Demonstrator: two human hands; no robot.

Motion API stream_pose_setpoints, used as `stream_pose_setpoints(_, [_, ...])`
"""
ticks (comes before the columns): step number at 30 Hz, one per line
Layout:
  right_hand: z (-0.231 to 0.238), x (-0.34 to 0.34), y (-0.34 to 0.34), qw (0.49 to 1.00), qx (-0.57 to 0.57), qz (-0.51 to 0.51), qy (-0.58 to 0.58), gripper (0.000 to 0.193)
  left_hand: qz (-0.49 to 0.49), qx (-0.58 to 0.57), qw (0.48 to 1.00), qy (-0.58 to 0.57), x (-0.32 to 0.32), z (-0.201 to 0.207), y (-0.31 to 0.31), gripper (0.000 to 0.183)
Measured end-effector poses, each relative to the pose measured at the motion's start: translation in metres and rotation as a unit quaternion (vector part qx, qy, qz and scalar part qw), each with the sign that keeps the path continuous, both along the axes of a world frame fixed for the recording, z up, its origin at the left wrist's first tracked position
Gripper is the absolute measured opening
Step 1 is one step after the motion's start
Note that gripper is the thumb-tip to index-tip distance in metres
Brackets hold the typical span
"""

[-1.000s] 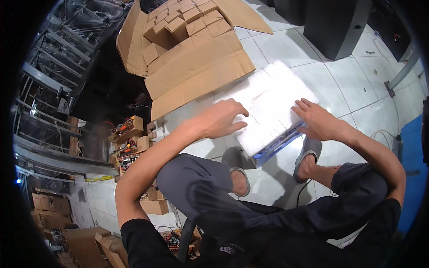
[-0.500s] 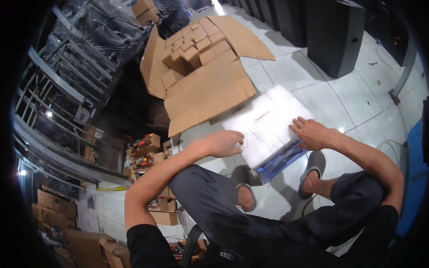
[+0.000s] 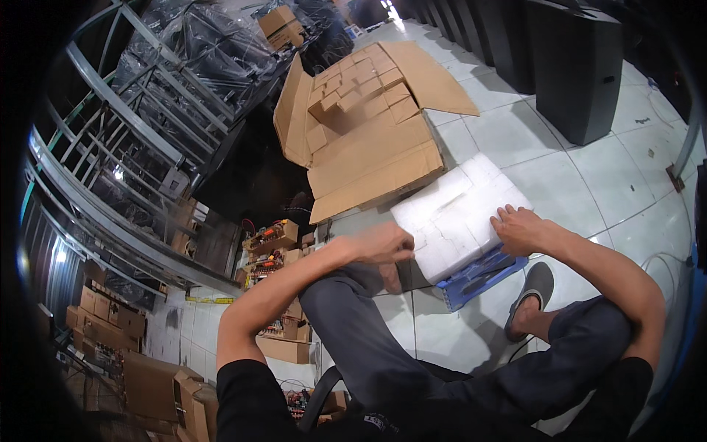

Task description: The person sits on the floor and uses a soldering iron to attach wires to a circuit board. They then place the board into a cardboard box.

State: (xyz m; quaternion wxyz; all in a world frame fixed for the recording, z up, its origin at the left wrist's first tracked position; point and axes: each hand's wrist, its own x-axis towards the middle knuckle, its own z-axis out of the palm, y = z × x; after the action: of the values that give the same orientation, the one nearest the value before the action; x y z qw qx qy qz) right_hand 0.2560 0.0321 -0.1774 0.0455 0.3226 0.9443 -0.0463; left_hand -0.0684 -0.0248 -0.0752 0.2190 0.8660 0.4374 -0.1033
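A white foam block (image 3: 460, 210) lies on top of a blue crate-like object (image 3: 482, 278) on the tiled floor in front of me. My right hand (image 3: 518, 230) rests on the block's right edge, fingers apart and lying over its corner. Beside the block's left side is my left hand (image 3: 384, 244), its fingers curled in and partly blurred; whether anything small is in them is hidden. Just beyond the block stands an opened cardboard carton (image 3: 379, 166), its flaps spread out and several small brown boxes (image 3: 361, 77) packed inside, with a gap among them.
Tall black cabinets (image 3: 574, 74) line the far right. A metal rack (image 3: 125, 96) and dark plastic-wrapped goods (image 3: 213, 51) fill the left. Circuit boards on small boxes (image 3: 269, 239) sit left of my knee. More cartons (image 3: 158, 387) are at lower left; a grey slipper (image 3: 532, 295) is on my right foot.
The whole view has shifted, so the scene sits further right and lower. My left hand has drawn back from the block's top to its side. My left slipper has gone out of sight.
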Motion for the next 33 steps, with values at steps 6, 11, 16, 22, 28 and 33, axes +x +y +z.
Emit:
stream_pose_setpoints(6, [0.037, -0.001, -0.006, 0.999, -0.028, -0.011, -0.014, 0.042, 0.195, 0.201, 0.941, -0.190, -0.038, -0.016, 0.026, 0.026])
stream_pose_setpoints(11, [0.038, -0.003, 0.014, 0.995, -0.051, -0.006, -0.080, 0.040, 0.357, 0.304, 0.855, -0.222, -0.084, -0.017, 0.096, 0.031])
stream_pose_setpoints(16, [0.079, -0.035, 0.024, 0.986, -0.087, -0.014, -0.144, 0.038, 0.507, 0.407, 0.745, -0.151, -0.151, -0.021, 0.189, 0.063])
stream_pose_setpoints(22, [0.076, -0.065, 0.067, 0.976, -0.113, -0.010, -0.188, 0.047, 0.659, 0.327, 0.664, -0.135, -0.221, -0.037, 0.279, 0.105])
stream_pose_setpoints(28, [0.061, -0.077, 0.105, 0.951, -0.215, -0.049, -0.218, 0.048, 0.716, 0.320, 0.615, -0.086, -0.239, -0.041, 0.340, 0.121])
stream_pose_setpoints(33, [0.054, -0.079, 0.108, 0.954, -0.224, -0.013, -0.201, 0.059, 0.717, 0.240, 0.643, -0.118, -0.310, -0.064, 0.366, 0.114])
